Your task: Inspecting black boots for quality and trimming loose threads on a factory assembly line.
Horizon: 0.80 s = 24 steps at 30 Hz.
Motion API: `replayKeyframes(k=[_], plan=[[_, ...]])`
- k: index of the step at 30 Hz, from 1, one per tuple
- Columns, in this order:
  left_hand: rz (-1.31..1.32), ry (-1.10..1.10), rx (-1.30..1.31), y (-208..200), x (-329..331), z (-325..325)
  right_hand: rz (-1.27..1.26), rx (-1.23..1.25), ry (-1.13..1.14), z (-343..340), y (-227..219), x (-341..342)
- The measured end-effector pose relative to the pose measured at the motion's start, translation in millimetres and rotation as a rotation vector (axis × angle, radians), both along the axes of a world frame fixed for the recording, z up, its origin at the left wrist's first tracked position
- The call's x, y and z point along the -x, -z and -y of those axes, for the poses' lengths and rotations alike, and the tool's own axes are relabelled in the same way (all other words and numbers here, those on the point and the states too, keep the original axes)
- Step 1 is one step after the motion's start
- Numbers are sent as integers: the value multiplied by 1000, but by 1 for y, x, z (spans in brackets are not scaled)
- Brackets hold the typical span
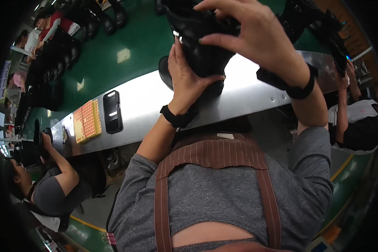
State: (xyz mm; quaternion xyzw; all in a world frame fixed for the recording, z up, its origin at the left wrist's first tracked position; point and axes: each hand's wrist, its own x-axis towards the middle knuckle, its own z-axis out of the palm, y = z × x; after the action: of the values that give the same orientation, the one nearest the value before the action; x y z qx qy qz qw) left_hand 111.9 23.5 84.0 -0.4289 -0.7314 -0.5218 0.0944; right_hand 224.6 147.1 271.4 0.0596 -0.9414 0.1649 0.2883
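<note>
A shiny black leather boot [197, 46] with a small metal buckle stands over the metal edge of the bench in front of me. My left hand [185, 80] grips its lower part, fingers up along the left side and thumb stretched across to the right. Curled about the boot's upper part from the right is my right hand [256, 35], its thumb against the leather and its fingers at the top. Whether those fingertips pinch a strap is hidden. Behind my left hand, a rounded black shoe toe [164, 72] shows beside the boot.
Left on the metal ledge [140, 105] lie a black phone [112, 111] and a red-and-yellow patterned pad [87, 121]. Black boots [54, 63] line the green belt's far left, with more boots [300, 19] at upper right. Co-workers [56, 185] sit at both sides.
</note>
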Motion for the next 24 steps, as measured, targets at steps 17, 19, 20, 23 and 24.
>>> replayKeyframes(k=[17, 19, 20, 23, 24], plan=[[552, -67, -190, 51, 12, 75, -50, 868, 389, 9, 221, 4], [567, -33, -176, 50, 18, 80, -112, 955, 415, -9, 222, -9], [584, 5, -163, 50, 20, 80, -184, 946, 423, -16, 225, -20], [598, 65, -119, 55, 23, 84, -257, 846, 464, -22, 215, -52], [601, 65, -115, 56, 23, 85, -202, 836, 529, -21, 211, -61]])
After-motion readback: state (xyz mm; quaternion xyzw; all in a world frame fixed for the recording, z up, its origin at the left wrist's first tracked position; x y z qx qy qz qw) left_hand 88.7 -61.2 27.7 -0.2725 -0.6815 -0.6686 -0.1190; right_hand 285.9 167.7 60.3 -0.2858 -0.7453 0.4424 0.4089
